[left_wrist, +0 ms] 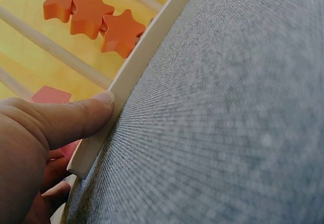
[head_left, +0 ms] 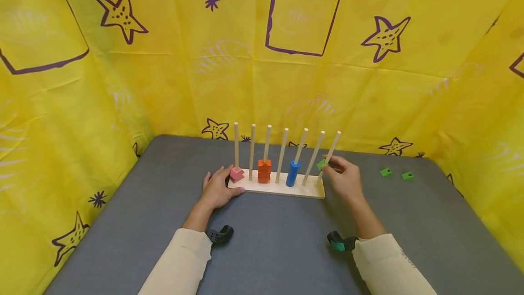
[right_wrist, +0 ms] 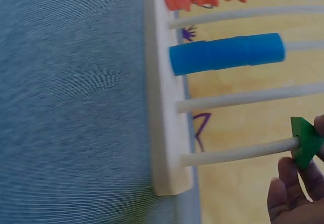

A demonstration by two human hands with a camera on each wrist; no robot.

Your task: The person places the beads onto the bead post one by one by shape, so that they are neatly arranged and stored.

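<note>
A wooden peg stand with a row of upright rods rests on the grey table. My left hand holds its left end, thumb along the front edge and the other fingers round the far side. Beside those fingers, pink blocks sit at the foot of the leftmost rod. At the opposite end my right hand pinches a green block on the rightmost rod, well above the base. Orange star blocks are stacked on the third rod, and blue cylinders on the fifth.
Two loose green blocks, a nearer one and another, lie on the table right of my right hand. A yellow patterned cloth hangs behind the table and along both sides. Dark bands circle both wrists.
</note>
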